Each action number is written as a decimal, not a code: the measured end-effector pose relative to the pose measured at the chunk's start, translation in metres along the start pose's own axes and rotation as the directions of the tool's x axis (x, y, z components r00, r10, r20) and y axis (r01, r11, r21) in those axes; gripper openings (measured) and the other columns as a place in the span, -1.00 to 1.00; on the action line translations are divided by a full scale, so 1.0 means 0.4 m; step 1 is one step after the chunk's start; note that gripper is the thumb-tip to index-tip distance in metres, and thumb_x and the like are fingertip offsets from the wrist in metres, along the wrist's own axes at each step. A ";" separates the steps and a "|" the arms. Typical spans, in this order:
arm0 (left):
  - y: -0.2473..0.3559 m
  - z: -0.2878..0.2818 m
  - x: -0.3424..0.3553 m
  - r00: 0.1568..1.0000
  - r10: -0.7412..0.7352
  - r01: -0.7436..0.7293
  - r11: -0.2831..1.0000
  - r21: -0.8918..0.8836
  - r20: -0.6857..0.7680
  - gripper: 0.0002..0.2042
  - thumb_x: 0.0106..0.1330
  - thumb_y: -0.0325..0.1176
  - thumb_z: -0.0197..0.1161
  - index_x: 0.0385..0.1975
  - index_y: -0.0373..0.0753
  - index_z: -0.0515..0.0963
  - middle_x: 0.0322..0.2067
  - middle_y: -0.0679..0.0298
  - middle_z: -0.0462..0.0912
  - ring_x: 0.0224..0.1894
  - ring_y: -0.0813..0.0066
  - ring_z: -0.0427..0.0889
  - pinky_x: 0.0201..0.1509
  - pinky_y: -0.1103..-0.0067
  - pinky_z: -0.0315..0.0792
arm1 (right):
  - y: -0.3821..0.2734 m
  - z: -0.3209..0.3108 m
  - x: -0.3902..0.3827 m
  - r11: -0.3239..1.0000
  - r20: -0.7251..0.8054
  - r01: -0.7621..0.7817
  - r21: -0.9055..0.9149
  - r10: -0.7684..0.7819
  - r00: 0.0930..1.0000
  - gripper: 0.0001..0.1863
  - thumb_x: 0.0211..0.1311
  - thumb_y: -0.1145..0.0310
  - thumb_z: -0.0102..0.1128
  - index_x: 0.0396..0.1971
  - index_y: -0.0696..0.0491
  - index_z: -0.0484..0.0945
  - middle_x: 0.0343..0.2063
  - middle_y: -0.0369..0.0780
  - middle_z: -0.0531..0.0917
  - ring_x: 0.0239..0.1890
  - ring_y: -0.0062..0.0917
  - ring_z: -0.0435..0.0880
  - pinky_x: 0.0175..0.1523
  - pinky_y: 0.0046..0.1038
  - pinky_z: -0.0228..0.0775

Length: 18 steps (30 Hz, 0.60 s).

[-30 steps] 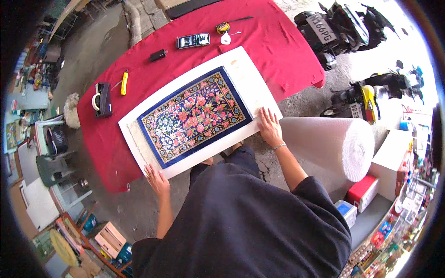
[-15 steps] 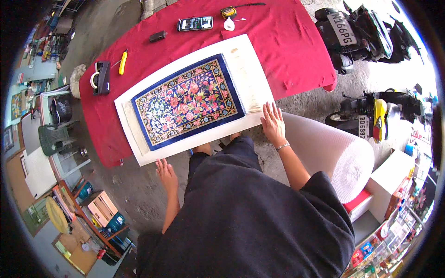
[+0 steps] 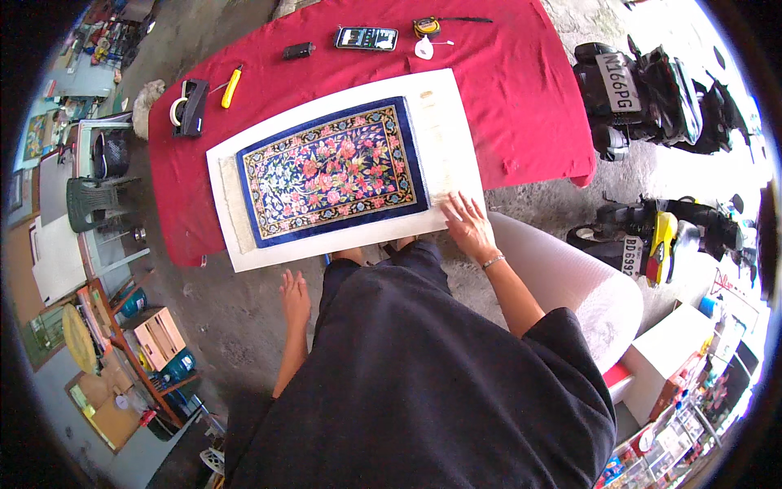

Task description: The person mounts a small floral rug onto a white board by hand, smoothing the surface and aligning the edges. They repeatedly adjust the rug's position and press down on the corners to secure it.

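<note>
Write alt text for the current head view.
A floral rug with a dark blue border lies on a white board on a red-covered table. The person's right hand is at the board's near right corner; the left hand, empty, is just off its near edge. A bubble-wrap roll is at right.

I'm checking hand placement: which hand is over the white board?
The right hand, with the bracelet, overlapping the white board at its near right corner. The left hand is clear of the board.
</note>
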<state>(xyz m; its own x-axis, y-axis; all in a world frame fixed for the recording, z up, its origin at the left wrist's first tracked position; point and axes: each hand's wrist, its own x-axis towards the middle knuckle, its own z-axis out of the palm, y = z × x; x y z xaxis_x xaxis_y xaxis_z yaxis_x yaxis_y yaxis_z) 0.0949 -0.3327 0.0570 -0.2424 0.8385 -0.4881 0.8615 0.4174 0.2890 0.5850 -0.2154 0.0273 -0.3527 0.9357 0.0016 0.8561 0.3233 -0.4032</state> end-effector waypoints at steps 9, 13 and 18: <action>-0.061 0.100 -0.046 0.990 -0.122 0.131 0.985 -0.116 0.076 -0.40 0.58 0.02 -0.31 0.29 -0.35 0.41 0.45 -0.11 0.12 0.53 -0.01 0.00 0.56 0.17 -0.16 | 0.019 -0.033 0.013 0.999 -0.034 0.037 -0.026 -0.037 0.999 -0.47 0.32 0.26 0.21 0.27 0.00 0.43 0.38 -0.17 0.36 0.45 -0.31 0.27 0.49 -0.15 0.11; -0.071 0.122 -0.055 0.959 -0.224 0.248 0.960 -0.131 0.171 -0.35 0.57 0.08 -0.30 0.29 -0.39 0.39 0.41 -0.14 0.20 0.49 -0.05 0.09 0.54 0.24 -0.05 | -0.008 -0.015 0.071 0.995 -0.026 0.085 0.046 -0.084 0.996 -0.48 0.28 0.29 0.26 0.25 0.02 0.46 0.35 -0.18 0.41 0.42 -0.30 0.34 0.45 -0.21 0.19; -0.107 0.162 -0.049 0.946 -0.221 0.294 0.892 -0.342 0.237 -0.29 0.54 0.17 -0.29 0.32 -0.40 0.34 0.38 -0.15 0.26 0.45 -0.06 0.18 0.51 0.35 0.04 | 0.039 -0.017 0.031 0.999 -0.037 0.034 -0.008 -0.034 0.999 -0.51 0.28 0.28 0.24 0.20 0.06 0.49 0.29 -0.19 0.49 0.36 -0.30 0.41 0.43 -0.18 0.23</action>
<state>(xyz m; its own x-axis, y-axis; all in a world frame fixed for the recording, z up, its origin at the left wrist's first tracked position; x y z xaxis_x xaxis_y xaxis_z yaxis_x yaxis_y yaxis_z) 0.0917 -0.3899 0.0007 -0.3146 0.6178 -0.7207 0.5448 0.7392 0.3959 0.5965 -0.1978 0.0275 -0.3674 0.9288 0.0491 0.8468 0.3559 -0.3953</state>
